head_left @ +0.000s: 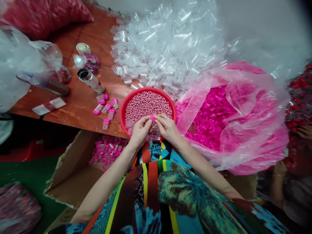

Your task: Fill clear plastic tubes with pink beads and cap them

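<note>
The counter (75,113) shows from nine to eleven o'clock. Clear cases (170,42) heap at twelve and a pink bag (255,120) gapes at three, presumably for short reaches. Past the counter's front edge at eight, an open-topped carton (71,182) leaves elbow room. Centrally, over the red bowl (122,113), the left hand (141,129) and right hand (168,127) together pinch a pink cap (152,117), likely so stray beads (148,102) land inside.
</note>
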`<state>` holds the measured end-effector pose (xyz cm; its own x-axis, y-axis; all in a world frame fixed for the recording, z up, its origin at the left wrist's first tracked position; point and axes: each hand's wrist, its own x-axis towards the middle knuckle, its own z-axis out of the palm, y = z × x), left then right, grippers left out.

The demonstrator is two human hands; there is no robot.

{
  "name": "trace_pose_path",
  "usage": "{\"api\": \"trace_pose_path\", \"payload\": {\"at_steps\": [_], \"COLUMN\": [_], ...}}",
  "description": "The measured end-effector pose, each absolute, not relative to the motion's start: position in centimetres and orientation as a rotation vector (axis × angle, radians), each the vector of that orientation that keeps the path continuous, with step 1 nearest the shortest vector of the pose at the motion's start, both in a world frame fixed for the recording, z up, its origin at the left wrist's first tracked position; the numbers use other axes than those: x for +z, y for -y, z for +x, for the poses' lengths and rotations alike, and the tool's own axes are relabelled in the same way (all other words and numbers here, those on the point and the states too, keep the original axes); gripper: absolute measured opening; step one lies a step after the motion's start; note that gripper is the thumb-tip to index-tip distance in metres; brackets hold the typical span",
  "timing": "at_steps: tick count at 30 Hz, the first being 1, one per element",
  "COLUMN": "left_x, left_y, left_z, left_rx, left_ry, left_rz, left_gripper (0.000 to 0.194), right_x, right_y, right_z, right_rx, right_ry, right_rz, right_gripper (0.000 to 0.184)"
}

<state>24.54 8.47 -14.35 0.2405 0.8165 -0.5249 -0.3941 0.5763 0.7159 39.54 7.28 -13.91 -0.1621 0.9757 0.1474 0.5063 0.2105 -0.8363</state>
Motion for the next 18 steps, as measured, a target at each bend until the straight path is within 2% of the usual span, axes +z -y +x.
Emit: {"api": "trace_pose_path", "payload": {"at_steps": [5,11,18], "left_x": [-16.1,-16.0,-15.8], "left_y": [-8.7,-9.4,-8.9], "left_z": [24.3,23.9,25.2], "left_rx": [0.764,0.692,0.778], "left_ry": [-0.993,-0.940,-0.869], "left_rz": [0.374,0.368,0.245], "left_gripper": [0.017,0.021,0.021], "right_x": [-14.6,-14.7,-16.5], "right_y": [-7.1,-7.2,-6.7], "right_z": [40.0,41.1,39.5], "right_rx": [0.978,1.123,1.035], "right_ry": [1.968,1.742,1.418], "right_rz": [-1.424,-1.375,-1.592], "right_gripper": [0.038,0.035,0.034]}}
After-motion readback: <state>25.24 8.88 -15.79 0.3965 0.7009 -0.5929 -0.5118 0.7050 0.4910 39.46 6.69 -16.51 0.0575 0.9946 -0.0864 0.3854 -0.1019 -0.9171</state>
